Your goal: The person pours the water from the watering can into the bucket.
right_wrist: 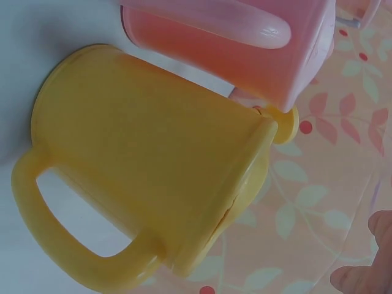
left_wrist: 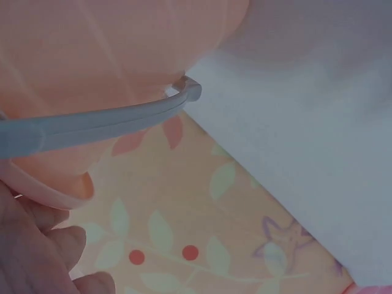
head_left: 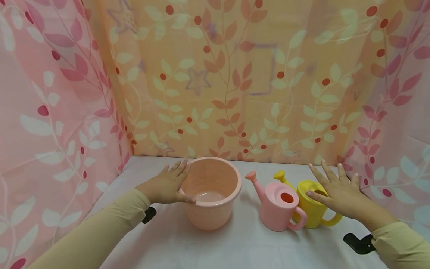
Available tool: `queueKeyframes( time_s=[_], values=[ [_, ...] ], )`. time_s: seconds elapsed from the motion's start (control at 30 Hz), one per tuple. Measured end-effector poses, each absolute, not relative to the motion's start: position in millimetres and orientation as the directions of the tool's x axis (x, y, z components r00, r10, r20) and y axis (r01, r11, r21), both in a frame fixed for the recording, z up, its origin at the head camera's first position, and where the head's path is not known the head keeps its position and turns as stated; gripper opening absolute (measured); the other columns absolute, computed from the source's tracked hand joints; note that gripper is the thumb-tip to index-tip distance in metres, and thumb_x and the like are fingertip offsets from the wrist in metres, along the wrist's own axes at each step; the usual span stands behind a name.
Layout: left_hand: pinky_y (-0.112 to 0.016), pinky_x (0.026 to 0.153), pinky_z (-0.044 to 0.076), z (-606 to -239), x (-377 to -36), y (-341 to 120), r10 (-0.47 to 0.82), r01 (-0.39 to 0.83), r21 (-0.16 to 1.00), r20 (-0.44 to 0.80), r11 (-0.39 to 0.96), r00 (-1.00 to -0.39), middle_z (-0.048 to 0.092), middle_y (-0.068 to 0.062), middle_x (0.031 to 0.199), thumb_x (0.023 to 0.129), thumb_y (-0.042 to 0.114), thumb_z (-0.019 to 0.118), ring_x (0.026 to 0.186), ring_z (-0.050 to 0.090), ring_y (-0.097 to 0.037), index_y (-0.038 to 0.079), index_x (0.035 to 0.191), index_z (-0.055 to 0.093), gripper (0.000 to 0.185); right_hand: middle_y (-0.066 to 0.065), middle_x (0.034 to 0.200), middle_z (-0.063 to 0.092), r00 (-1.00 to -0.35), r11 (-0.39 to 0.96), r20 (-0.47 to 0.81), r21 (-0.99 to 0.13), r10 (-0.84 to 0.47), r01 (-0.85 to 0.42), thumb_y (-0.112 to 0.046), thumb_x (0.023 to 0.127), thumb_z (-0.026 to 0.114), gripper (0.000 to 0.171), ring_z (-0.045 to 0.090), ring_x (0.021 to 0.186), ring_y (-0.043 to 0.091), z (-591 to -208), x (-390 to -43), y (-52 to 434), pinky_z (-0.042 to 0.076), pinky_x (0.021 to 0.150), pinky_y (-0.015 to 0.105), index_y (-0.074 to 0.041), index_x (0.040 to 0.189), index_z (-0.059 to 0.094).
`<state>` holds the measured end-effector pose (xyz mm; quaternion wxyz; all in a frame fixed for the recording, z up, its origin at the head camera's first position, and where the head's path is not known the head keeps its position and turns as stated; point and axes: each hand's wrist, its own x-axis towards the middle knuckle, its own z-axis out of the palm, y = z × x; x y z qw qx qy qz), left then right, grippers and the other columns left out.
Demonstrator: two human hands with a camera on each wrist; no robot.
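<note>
A pink plastic bucket (head_left: 209, 192) stands upright on the white table (head_left: 188, 246). My left hand (head_left: 168, 185) lies against its left rim with straight fingers and the thumb along the near rim. In the left wrist view the bucket (left_wrist: 92, 67) fills the top left, its grey handle (left_wrist: 122, 119) hanging down. A pink watering can (head_left: 279, 205) stands to the right of the bucket, a yellow watering can (head_left: 310, 203) right behind it. My right hand (head_left: 339, 190) hovers spread over the yellow can's top, thumb at its opening. The right wrist view shows the yellow can (right_wrist: 147, 165) and the pink can (right_wrist: 245, 43) close together.
Leaf-patterned curtains close the table in: pink on the left (head_left: 50, 112), orange at the back (head_left: 235, 82), pink on the right (head_left: 396, 112). Both arms wear beige sleeves with black wrist mounts (head_left: 357, 243). White table surface lies in front of the objects.
</note>
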<state>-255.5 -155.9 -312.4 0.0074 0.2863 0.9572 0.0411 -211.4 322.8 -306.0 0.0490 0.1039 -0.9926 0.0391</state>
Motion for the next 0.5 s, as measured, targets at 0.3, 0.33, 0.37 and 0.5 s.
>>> queueKeyframes(
  time_s=[0.3,0.33,0.37,0.5],
  values=[
    [-0.055,0.107,0.013,-308.5,-258.2,-155.3,0.577,0.569,0.127,-0.030,0.812,-0.816,0.007,-0.021,0.151,0.068,0.080,0.045,0.138,0.008,-0.033,-0.004,0.144,0.011,0.119,0.029,0.147,-0.004,-0.972,0.972,0.099,-0.079,-0.214,-0.222,-0.063,0.083,0.048,0.092,-0.018,0.124,0.059,-307.5,-211.7,321.0,-0.026,0.081,0.069,-0.023,0.148,-0.003],
    [-0.055,0.107,0.013,-308.3,-258.6,-155.6,0.578,0.569,0.133,-0.032,0.811,-0.816,0.007,-0.021,0.150,0.068,0.080,0.046,0.138,0.008,-0.033,-0.004,0.144,0.011,0.119,0.029,0.147,-0.004,-0.972,0.972,0.099,-0.080,-0.214,-0.223,-0.063,0.083,0.048,0.092,-0.019,0.124,0.059,-307.6,-211.7,320.8,-0.026,0.081,0.070,-0.023,0.148,-0.003],
    [-0.054,0.108,0.013,-308.1,-259.1,-155.7,0.573,0.564,0.138,-0.039,0.814,-0.819,0.006,-0.021,0.151,0.068,0.080,0.046,0.138,0.008,-0.032,-0.004,0.145,0.010,0.120,0.029,0.147,-0.004,-0.972,0.971,0.100,-0.082,-0.214,-0.223,-0.062,0.083,0.048,0.092,-0.019,0.124,0.059,-307.7,-211.7,320.6,-0.025,0.081,0.070,-0.022,0.148,-0.003],
    [-0.052,0.108,0.014,-308.0,-263.1,-157.7,0.561,0.548,0.155,-0.055,0.822,-0.826,0.005,-0.019,0.151,0.066,0.081,0.047,0.139,0.007,-0.030,-0.003,0.145,0.008,0.121,0.029,0.147,-0.004,-0.972,0.971,0.098,-0.087,-0.214,-0.223,-0.062,0.083,0.049,0.092,-0.019,0.124,0.058,-308.7,-211.8,320.1,-0.025,0.081,0.070,-0.022,0.148,-0.002]
  ],
)
